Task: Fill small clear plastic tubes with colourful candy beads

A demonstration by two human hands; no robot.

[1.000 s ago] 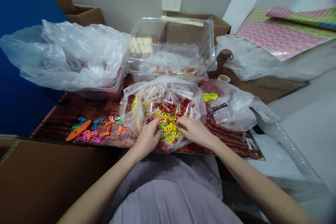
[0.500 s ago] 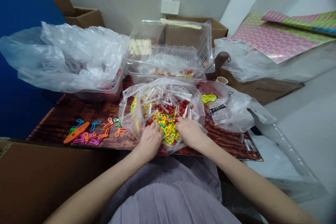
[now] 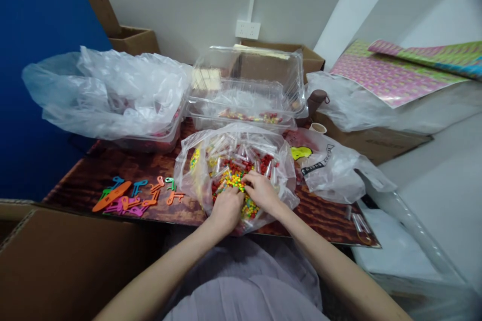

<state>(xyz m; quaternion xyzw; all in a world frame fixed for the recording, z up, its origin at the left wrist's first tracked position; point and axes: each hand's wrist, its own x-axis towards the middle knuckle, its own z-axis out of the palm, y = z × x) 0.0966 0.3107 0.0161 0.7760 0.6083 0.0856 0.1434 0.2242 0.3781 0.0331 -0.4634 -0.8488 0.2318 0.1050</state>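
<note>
Left hand and right hand now nearly together over small coloured balls in open plastic bag, centre of frame; moments ago, wider apart. Fingers curled; whether gripping anything, cannot tell. Both probably working one spot.

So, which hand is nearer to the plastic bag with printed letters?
Right. The right hand is left of the printed bag; the left hand is farther left.

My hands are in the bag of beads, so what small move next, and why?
Perhaps pinch a few yellow beads with the right hand: it is down at them, the left hand is close beside it, and the plastic bag lies open.
</note>
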